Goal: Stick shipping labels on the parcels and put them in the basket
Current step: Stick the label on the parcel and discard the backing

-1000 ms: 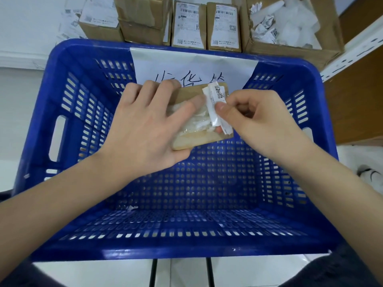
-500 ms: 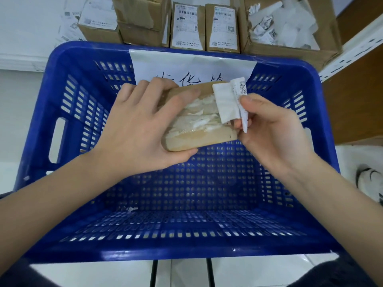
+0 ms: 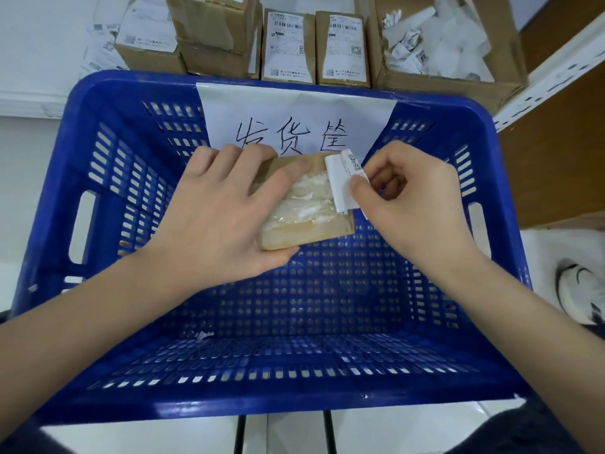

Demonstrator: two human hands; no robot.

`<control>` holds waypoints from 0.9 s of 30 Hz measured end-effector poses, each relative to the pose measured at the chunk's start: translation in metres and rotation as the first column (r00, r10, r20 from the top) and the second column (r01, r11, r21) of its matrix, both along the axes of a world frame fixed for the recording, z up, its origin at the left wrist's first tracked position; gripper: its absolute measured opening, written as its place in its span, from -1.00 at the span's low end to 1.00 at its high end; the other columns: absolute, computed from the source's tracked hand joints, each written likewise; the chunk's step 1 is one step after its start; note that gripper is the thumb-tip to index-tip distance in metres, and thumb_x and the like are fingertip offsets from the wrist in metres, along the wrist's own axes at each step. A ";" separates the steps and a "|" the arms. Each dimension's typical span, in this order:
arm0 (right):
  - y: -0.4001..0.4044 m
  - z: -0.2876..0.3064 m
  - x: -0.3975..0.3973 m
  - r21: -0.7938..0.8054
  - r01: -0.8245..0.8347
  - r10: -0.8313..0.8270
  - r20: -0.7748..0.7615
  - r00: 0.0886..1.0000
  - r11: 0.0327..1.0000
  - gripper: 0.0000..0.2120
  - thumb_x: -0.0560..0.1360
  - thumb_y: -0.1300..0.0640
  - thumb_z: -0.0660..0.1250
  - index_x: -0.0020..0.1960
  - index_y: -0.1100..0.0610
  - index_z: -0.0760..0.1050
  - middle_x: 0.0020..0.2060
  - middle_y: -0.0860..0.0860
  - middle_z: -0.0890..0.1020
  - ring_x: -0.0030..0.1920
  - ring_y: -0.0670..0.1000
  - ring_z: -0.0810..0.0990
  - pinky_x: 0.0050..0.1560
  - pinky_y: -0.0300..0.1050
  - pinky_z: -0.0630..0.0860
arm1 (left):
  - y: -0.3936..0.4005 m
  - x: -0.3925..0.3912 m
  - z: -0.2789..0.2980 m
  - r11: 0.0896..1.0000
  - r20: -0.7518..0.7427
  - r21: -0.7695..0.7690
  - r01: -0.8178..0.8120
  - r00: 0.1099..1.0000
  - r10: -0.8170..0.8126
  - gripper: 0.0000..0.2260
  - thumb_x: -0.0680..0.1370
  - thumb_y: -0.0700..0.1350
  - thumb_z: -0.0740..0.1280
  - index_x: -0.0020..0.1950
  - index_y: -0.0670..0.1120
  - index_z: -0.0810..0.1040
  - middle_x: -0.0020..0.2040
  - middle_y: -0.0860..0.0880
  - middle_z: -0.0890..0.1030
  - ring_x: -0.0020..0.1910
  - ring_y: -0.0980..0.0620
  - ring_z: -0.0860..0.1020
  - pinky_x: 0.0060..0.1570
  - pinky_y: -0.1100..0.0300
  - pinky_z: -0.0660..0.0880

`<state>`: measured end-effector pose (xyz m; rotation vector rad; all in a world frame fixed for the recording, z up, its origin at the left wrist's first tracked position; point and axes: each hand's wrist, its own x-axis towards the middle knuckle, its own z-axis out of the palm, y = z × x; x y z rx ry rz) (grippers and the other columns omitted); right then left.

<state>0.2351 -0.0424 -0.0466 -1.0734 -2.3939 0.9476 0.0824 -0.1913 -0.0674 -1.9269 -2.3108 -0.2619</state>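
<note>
Centrally, over a large blue perforated basket (image 3: 108, 224), a person's two bare hands hold a small brown parcel (image 3: 304, 224) in the air. The parcel is a flat cardboard packet with crumpled clear tape and white residue across its top face. Its long axis runs roughly left to right across the frame, tilted a little so the right end sits slightly higher, and its broad face is turned up toward the camera.

The left hand (image 3: 222, 214) grips the parcel's left end — fingers spread over the top, thumb tucked under the lower edge. The right hand (image 3: 415, 198) is curled, pinching a white shipping label (image 3: 342, 180) between thumb and fingers at the parcel's right end. The label stands nearly upright in the frame, its long axis running top to bottom, crosswise to the parcel. Its left part lies against the parcel, while its right edge curls up, showing a small printed code near the top.

A white paper sign (image 3: 294, 116) with handwritten characters hangs on the basket's far wall, just above the hands. Along the top of the frame sit several brown boxes; two of them (image 3: 314, 50), at top centre, carry printed labels. At upper right, an open carton (image 3: 438, 47) holds crumpled white paper scraps. A white shoe (image 3: 579, 290) shows at the right edge.
</note>
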 end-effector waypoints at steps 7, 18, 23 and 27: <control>-0.012 -0.005 -0.006 0.362 -0.092 0.078 0.053 0.996 0.928 -0.86 0.41 0.12 0.34 -0.29 0.16 0.49 -0.44 -0.04 0.56 -0.44 0.03 0.50 -0.43 -0.03 0.49 | 0.001 0.000 -0.004 1.000 0.019 -0.010 -0.014 1.000 0.015 -0.27 0.34 0.31 0.21 0.39 -0.09 0.29 0.14 -0.18 0.52 -0.02 -0.21 0.52 -0.02 -0.06 0.32; -0.011 -0.009 -0.007 0.197 -0.171 0.128 0.212 0.969 0.965 -0.73 0.57 0.04 0.21 -0.21 0.16 0.50 -0.37 0.00 0.56 -0.36 0.11 0.51 -0.32 -0.03 0.43 | 0.002 -0.002 -0.012 0.999 -0.015 -0.044 -0.013 1.000 0.012 -0.26 0.34 0.31 0.18 0.36 -0.15 0.32 0.12 -0.19 0.52 -0.04 -0.21 0.51 -0.05 -0.04 0.30; -0.013 -0.005 -0.010 0.008 -0.120 0.117 0.164 0.980 0.993 -0.82 0.52 -0.04 0.32 -0.08 0.09 0.52 -0.31 -0.11 0.59 -0.28 -0.01 0.57 -0.14 0.05 0.54 | 0.001 0.000 -0.013 0.999 -0.024 -0.035 0.003 1.000 -0.004 -0.27 0.36 0.31 0.18 0.36 -0.16 0.33 0.11 -0.20 0.53 -0.05 -0.21 0.52 -0.06 -0.05 0.31; -0.013 -0.005 -0.011 -0.057 -0.092 0.101 0.184 0.978 0.994 -0.76 0.51 -0.09 0.33 -0.01 0.08 0.48 -0.32 -0.15 0.54 -0.25 -0.05 0.54 -0.11 0.04 0.52 | 0.001 0.000 -0.012 1.000 -0.024 -0.020 0.010 1.000 -0.010 -0.29 0.37 0.29 0.17 0.35 -0.16 0.32 0.11 -0.20 0.53 -0.06 -0.22 0.52 -0.06 -0.05 0.32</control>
